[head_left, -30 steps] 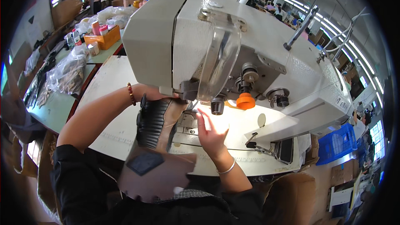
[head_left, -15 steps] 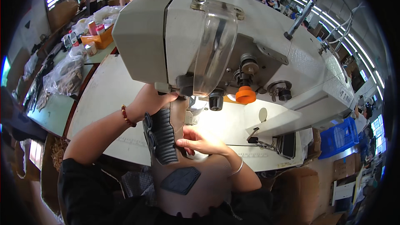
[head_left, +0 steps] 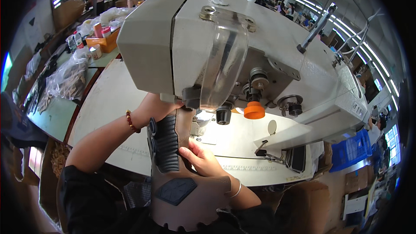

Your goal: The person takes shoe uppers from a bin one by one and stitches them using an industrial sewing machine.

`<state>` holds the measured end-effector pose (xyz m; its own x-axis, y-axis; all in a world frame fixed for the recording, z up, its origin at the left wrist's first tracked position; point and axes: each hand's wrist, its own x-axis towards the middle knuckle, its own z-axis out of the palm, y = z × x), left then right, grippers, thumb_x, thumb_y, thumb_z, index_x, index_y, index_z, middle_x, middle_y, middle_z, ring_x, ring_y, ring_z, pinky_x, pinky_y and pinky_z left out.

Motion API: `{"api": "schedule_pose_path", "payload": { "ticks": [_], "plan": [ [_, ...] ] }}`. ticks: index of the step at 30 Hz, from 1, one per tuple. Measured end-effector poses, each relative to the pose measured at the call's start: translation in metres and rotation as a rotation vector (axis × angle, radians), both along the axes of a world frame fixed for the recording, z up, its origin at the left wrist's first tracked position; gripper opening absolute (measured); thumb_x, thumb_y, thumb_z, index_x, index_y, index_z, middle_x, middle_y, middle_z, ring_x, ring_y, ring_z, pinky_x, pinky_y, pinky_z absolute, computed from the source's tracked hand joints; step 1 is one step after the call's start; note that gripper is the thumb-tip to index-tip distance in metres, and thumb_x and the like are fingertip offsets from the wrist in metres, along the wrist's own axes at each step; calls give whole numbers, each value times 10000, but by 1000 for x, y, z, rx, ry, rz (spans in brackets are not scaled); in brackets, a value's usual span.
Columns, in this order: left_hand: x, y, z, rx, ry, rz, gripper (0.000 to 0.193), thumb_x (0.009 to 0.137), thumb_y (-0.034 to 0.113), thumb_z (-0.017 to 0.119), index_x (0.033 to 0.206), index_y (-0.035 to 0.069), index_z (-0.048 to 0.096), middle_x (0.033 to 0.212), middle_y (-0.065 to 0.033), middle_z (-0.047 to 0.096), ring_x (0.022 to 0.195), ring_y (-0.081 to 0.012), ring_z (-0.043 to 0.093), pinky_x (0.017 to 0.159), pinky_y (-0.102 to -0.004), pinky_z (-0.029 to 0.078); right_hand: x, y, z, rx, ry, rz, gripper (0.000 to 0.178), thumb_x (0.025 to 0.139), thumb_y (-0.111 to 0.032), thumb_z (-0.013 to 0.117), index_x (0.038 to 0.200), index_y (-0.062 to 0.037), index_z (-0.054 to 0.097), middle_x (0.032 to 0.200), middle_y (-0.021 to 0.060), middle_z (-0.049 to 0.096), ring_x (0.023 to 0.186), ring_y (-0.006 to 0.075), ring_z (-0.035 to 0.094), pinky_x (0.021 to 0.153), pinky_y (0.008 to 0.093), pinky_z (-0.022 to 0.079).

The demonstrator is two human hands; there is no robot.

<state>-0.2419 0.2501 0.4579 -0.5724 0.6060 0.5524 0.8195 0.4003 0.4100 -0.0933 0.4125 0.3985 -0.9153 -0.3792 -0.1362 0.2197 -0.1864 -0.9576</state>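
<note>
A brown leather piece [head_left: 190, 193], which looks like a boot upper, stretches from my lap up to the sewing machine [head_left: 186, 39]. It bears a black ribbed panel [head_left: 166, 145], a black angular patch [head_left: 176, 191] and a toothed lower edge. Black buckle-like parts show along its left side. My left hand [head_left: 157, 107] grips the far end under the machine head, its fingertips partly hidden there. Lower down, my right hand [head_left: 201, 160] pinches the right edge, thumb on top and the other fingers partly out of sight. The needle area is hidden behind the machine head.
An orange knob [head_left: 254, 110] and a clear guard hang over the lit white table [head_left: 108, 117]. At the left, a side table carries plastic bags [head_left: 69, 80] and an orange box [head_left: 106, 39]. A blue crate [head_left: 351, 149] stands at the right, near cardboard boxes.
The lower part of the leather piece has swung left, and my right hand has shifted left and down with it. My left hand keeps its place by the machine head. The view has tilted slightly.
</note>
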Motion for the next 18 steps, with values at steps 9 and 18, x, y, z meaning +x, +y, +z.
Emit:
{"api": "schedule_pose_path", "payload": {
  "ticks": [9,18],
  "plan": [
    [-17,-2,-8,-38,32,-37,238,729,142,712,917,15,641,851,-136,644,787,-282,619,712,-371,485,1,-16,7,125,337,-230,220,947,-151,525,810,-15,422,673,-10,382,643,86,337,576,253,349],
    [-21,1,-8,1,3,-86,177,742,140,688,863,17,647,807,-124,644,752,-265,617,684,-360,484,-2,-19,-4,192,418,-309,159,945,-120,516,862,3,458,670,34,393,634,114,363,585,253,357]
  ]
}}
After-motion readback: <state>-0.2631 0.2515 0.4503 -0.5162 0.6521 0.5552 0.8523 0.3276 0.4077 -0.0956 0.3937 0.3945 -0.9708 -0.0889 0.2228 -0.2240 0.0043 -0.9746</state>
